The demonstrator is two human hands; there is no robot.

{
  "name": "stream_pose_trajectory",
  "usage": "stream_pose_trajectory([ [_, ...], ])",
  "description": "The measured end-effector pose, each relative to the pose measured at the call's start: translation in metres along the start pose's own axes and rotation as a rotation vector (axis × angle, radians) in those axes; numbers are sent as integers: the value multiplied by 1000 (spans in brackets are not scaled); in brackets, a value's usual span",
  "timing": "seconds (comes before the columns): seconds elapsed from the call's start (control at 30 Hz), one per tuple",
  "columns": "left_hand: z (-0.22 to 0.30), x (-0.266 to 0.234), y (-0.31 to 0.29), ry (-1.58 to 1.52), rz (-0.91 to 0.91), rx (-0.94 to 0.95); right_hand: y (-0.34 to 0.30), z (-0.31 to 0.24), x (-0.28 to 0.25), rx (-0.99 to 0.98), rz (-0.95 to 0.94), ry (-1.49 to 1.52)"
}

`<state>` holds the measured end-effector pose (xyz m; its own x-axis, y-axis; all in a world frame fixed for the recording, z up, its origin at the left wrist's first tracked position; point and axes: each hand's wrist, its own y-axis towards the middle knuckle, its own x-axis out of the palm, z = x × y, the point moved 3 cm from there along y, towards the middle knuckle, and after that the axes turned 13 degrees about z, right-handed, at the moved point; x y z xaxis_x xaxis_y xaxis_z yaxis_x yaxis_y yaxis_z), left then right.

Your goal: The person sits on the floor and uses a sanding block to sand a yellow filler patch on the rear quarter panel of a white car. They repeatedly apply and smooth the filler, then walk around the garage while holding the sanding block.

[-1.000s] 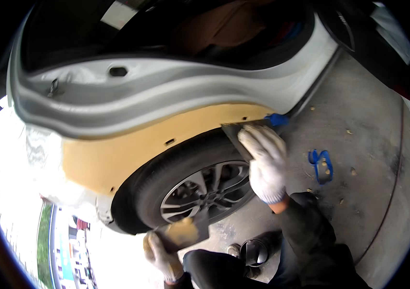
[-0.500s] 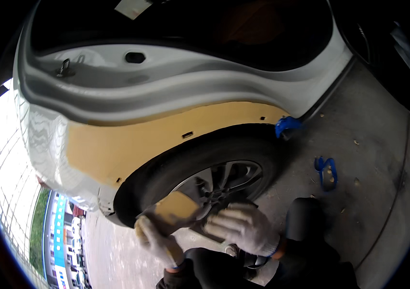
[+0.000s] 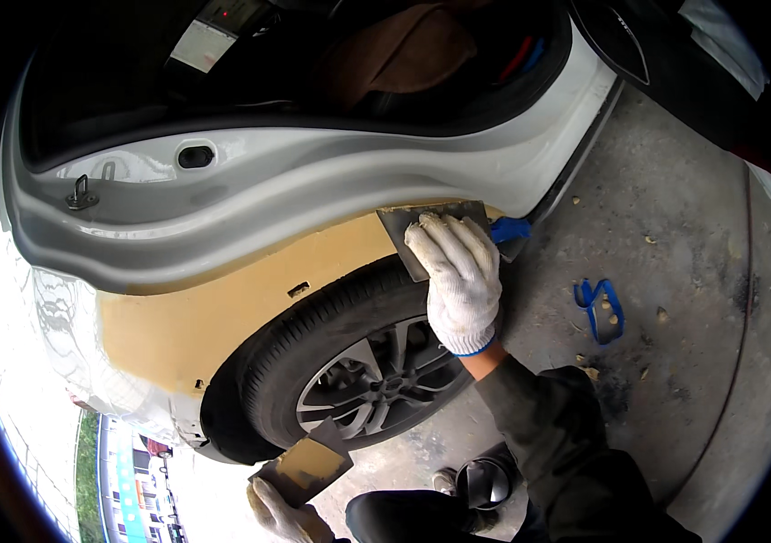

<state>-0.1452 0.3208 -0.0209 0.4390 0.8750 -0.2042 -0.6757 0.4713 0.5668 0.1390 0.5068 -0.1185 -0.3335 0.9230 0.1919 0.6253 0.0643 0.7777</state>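
In a white knit glove, my right hand (image 3: 458, 271) presses a dark, flat filler spreader (image 3: 397, 240) against the upper right end of the car's wheel arch. Tan body filler (image 3: 214, 308) coats the panel above the tire (image 3: 268, 371). Lower down, my gloved left hand (image 3: 281, 516) grips a second dark spreader (image 3: 342, 445) by its near edge. A patch of the same tan filler (image 3: 310, 462) lies on that blade. Blue tape (image 3: 510, 229) hangs at the arch end, right beside my right hand's fingers.
The white car's open door frame (image 3: 313, 172) curves above the arch. On the concrete floor to the right lie a loop of blue tape (image 3: 604, 337) and several tan crumbs. A round dark container (image 3: 487, 481) stands by my foot. A dark line (image 3: 737, 371) crosses the floor.
My right hand has moved up from near the left hand to the arch, its spreader now against the panel. The left hand with its filler-loaded spreader has moved lower. The view has shifted.
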Motion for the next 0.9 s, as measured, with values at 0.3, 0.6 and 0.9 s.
stream_pose_trajectory([
  [0.3, -8, -6, 4, 141, -10, 223, 4, 2, -14, 7, 71, 42],
  [0.6, -9, 1, 3, -112, 23, 21, -1, -5, -20, -33, -24, 101],
  [0.9, 2, 4, -4, -74, 19, 65, 6, -13, -5, -137, -38, 37],
])
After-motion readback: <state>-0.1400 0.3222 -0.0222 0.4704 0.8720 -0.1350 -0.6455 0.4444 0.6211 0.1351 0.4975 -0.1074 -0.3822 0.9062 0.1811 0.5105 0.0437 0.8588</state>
